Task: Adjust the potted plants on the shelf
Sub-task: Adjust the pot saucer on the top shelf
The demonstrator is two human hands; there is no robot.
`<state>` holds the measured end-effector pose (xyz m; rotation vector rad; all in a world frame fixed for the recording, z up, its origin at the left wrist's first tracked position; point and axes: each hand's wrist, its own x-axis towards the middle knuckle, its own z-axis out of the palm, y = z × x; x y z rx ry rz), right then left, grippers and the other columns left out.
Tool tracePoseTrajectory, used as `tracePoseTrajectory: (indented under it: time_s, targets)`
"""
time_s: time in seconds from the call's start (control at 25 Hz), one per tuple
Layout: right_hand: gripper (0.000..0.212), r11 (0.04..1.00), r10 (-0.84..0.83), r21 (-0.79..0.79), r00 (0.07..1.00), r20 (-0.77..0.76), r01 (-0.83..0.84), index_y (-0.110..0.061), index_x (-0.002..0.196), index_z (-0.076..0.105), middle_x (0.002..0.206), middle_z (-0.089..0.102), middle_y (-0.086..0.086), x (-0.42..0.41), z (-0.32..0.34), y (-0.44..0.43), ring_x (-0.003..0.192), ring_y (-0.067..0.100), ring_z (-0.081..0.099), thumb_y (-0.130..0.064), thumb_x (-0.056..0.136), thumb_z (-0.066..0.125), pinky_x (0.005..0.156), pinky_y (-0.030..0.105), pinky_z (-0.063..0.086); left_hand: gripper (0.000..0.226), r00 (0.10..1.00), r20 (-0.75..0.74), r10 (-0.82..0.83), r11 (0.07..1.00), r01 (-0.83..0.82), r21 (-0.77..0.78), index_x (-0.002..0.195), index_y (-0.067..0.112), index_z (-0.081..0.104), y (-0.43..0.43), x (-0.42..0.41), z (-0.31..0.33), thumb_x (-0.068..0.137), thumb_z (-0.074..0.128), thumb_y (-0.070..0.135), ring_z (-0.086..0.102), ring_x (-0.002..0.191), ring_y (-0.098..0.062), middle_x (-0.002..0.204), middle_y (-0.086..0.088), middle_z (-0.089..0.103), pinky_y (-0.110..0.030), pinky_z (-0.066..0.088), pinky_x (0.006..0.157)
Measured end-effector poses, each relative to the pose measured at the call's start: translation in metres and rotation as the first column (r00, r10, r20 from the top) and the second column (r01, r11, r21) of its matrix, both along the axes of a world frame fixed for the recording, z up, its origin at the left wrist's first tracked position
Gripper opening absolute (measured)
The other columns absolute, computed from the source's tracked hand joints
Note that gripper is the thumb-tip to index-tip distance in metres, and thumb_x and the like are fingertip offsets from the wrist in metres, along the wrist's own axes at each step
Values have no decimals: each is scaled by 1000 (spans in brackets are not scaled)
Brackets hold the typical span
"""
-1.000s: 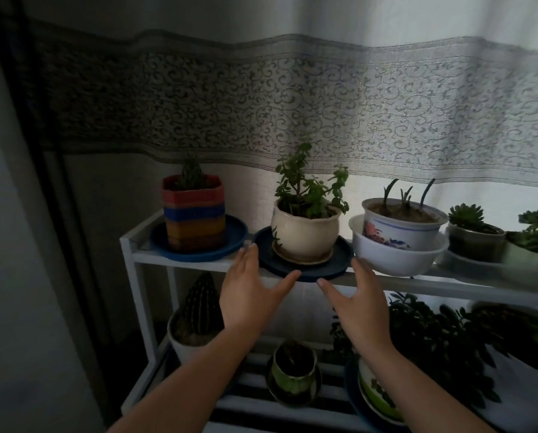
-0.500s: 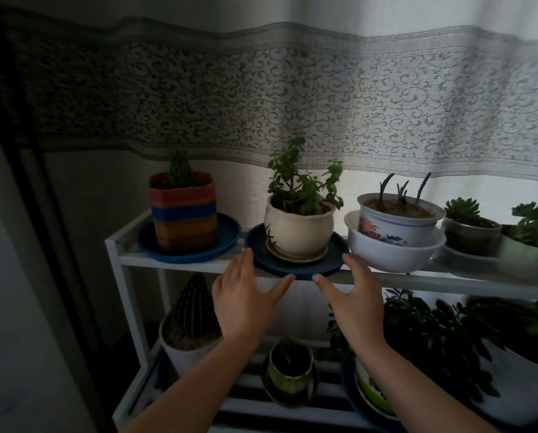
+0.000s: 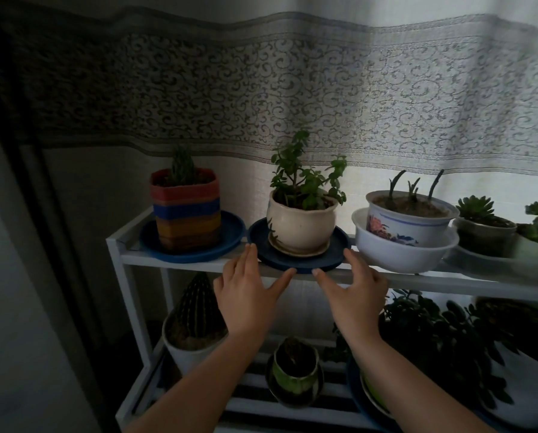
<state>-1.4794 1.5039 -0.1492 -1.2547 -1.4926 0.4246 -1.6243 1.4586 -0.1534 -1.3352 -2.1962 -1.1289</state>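
Note:
A cream pot with a small leafy plant stands on a dark blue saucer in the middle of the white shelf's top tier. My left hand is spread open at the saucer's left front rim, thumb tip near its front edge. My right hand mirrors it at the right front rim, fingers apart. Both hands flank the saucer; I cannot tell whether the fingertips touch it. Neither hand holds anything.
A striped red, blue and orange pot on a blue saucer stands to the left. A flowered white pot in a white bowl crowds the right, then succulents. The lower tier holds a cactus, a green pot and leafy plants. A patterned curtain hangs behind.
Both hands have edged up and closer to the blue saucer's front rim. The view has shifted slightly; the pots have not moved.

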Motion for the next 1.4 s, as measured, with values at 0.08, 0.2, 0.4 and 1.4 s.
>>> tracePoseTrajectory:
  time_s: [0.08, 0.2, 0.4, 1.4]
  targets:
    - [65, 1000, -7, -22, 1000, -22, 6, -24, 128, 53, 125, 56, 6, -2, 0, 1, 120, 26, 34, -42, 70, 77, 95, 49, 40, 85, 1000, 20, -6, 1000, 7, -11, 134, 15, 49, 2, 0, 1, 73, 46, 75, 50, 125, -25, 135, -5, 57, -44, 43, 94]
    - [65, 999, -4, -51, 999, -39, 2, -26, 128, 52, 123, 53, 7, -3, 0, 0, 121, 25, 33, -43, 71, 76, 97, 54, 38, 85, 1000, 9, -3, 1000, 3, -10, 134, 15, 49, 3, 0, 1, 73, 45, 75, 50, 124, -25, 135, -5, 57, -44, 43, 93]
    - [65, 999, -21, -30, 999, -41, 20, -26, 129, 52, 123, 54, 8, -4, 0, -3, 122, 26, 36, -43, 71, 75, 98, 57, 37, 84, 1000, 5, -2, 1000, 1, 21, 132, 15, 52, 3, 1, -3, 74, 42, 74, 51, 123, -24, 135, -3, 58, -44, 43, 92]
    - [56, 991, -3, 134, 981, 192, -23, -16, 134, 49, 139, 53, 2, 91, -32, -50, 132, 20, 41, -45, 87, 51, 108, 45, 37, 71, 924, -148, -351, 924, 368, 102, 140, 16, 37, -23, 92, -53, 85, 45, 60, 30, 138, -20, 147, -5, 42, -46, 24, 112]
